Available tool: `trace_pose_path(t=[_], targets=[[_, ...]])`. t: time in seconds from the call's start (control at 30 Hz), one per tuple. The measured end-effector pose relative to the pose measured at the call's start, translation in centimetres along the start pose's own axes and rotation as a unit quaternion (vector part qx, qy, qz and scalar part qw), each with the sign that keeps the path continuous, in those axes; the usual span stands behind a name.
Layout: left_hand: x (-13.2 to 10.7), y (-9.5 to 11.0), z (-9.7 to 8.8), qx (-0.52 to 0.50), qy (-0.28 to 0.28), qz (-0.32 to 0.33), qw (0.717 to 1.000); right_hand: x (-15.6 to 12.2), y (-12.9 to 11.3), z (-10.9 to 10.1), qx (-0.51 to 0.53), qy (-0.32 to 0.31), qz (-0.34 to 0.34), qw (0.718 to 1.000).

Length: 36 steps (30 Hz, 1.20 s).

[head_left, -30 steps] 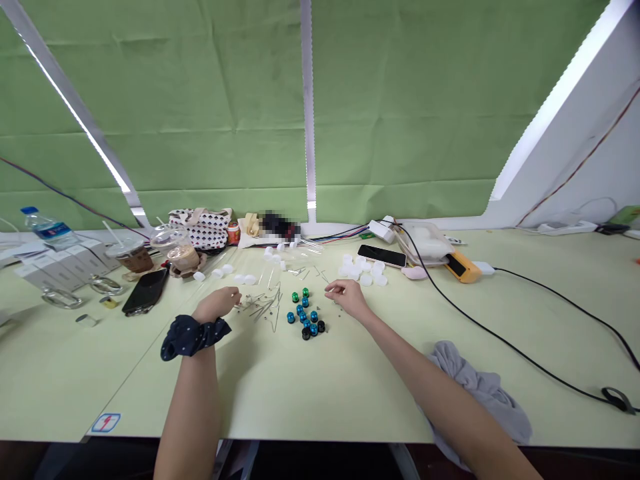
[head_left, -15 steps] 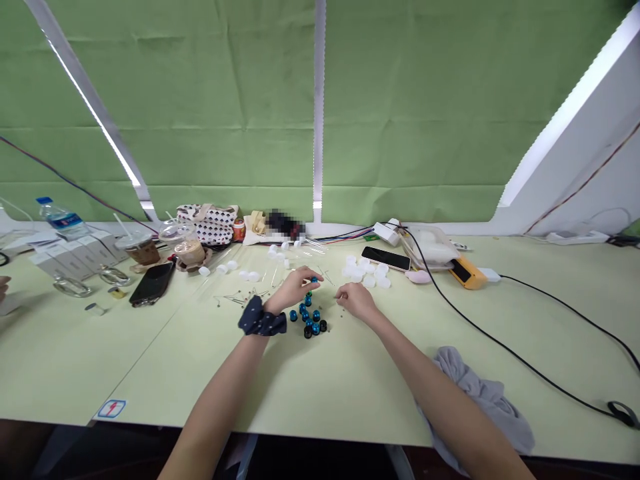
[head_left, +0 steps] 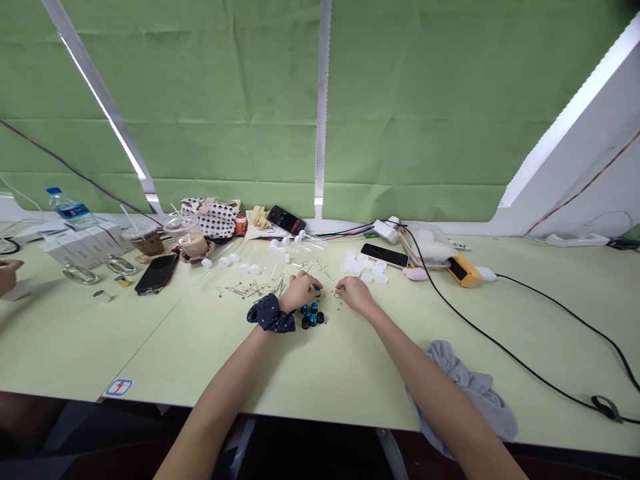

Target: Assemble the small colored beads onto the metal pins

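Observation:
My left hand [head_left: 301,291], with a dark dotted scrunchie [head_left: 271,313] at the wrist, has its fingers closed at a small blue round part [head_left: 317,291]. Just below it, several shiny blue and black round parts [head_left: 313,319] sit in a loose cluster, some hidden by that hand. My right hand [head_left: 355,293] is a little to the right, thumb and fingers pinched together. What they hold, if anything, is too small to make out. Thin metal pins [head_left: 255,288] lie scattered left of my left hand, and tiny bits dot the table between the hands.
White caps [head_left: 365,268] are piled behind my right hand, near a phone [head_left: 384,255]. Clear tubes [head_left: 270,263], drink cups [head_left: 193,245] and another phone [head_left: 157,274] stand or lie left. A black cable [head_left: 480,339] and grey cloth [head_left: 470,387] are right. Another person's hand [head_left: 7,277] shows far left.
My left hand has come slightly down toward the cluster, its fingers still at a blue part. The right hand stays pinched in nearly the same place. The view has shifted slightly.

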<state>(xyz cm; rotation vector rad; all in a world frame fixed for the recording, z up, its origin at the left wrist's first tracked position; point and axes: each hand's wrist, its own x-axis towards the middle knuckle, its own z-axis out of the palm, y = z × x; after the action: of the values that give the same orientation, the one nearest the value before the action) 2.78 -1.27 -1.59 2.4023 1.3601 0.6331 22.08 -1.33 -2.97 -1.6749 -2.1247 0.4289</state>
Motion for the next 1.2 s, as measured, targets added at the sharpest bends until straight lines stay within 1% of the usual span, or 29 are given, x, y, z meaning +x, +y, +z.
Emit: trace_pose_path(t=[0.17,0.23,0.33,0.4,0.5,0.57,0.6,0.67,0.73,0.77,0.87,0.97,1.1,1.2], targets=[[-0.8,-0.3,-0.5,0.035,-0.001,0.002,0.999,-0.1,-0.2,0.2,0.0,-0.009,0.014,1.0],[-1.3,-0.4,-0.6,0.037,0.015,0.005,0.999,-0.1,-0.3,0.3,-0.002,-0.015,0.019,1.0],[-2.4,-0.2,-0.9,0.035,0.072,0.006,0.997,-0.2,-0.2,0.5,-0.004,-0.018,0.026,1.0],[-3.6,0.0,-1.4,0.022,0.114,0.008,0.993,-0.2,-0.1,0.6,-0.002,-0.018,0.027,0.999],[-5.8,0.5,-2.2,-0.021,0.176,0.009,0.984,0.0,0.2,0.6,0.006,-0.015,0.023,1.0],[-7.4,0.9,-2.3,-0.064,0.195,-0.001,0.979,0.3,0.4,0.6,0.014,-0.009,0.019,1.0],[-8.2,1.1,-2.2,-0.092,0.189,-0.011,0.978,0.5,0.5,0.7,0.018,-0.007,0.018,1.0],[-9.4,1.5,-1.5,-0.153,0.151,-0.036,0.976,1.0,0.7,0.7,0.026,-0.004,0.018,0.999],[-10.3,2.0,-0.4,-0.199,0.114,-0.057,0.972,1.4,1.0,0.8,0.032,0.0,0.024,0.999],[-10.5,2.2,0.2,-0.21,0.108,-0.062,0.97,1.5,1.2,0.8,0.035,0.003,0.027,0.999],[-10.5,2.8,1.9,-0.218,0.131,-0.072,0.965,1.6,1.8,0.9,0.041,0.014,0.039,0.998],[-10.1,3.0,3.2,-0.227,0.158,-0.089,0.957,1.2,2.4,1.0,0.047,0.028,0.043,0.998],[-9.8,2.8,3.9,-0.195,0.188,-0.109,0.956,0.4,2.8,1.3,0.059,0.053,0.032,0.996],[-10.0,2.8,3.9,-0.158,0.195,-0.095,0.963,-0.1,2.6,1.4,0.067,0.073,0.023,0.995]])
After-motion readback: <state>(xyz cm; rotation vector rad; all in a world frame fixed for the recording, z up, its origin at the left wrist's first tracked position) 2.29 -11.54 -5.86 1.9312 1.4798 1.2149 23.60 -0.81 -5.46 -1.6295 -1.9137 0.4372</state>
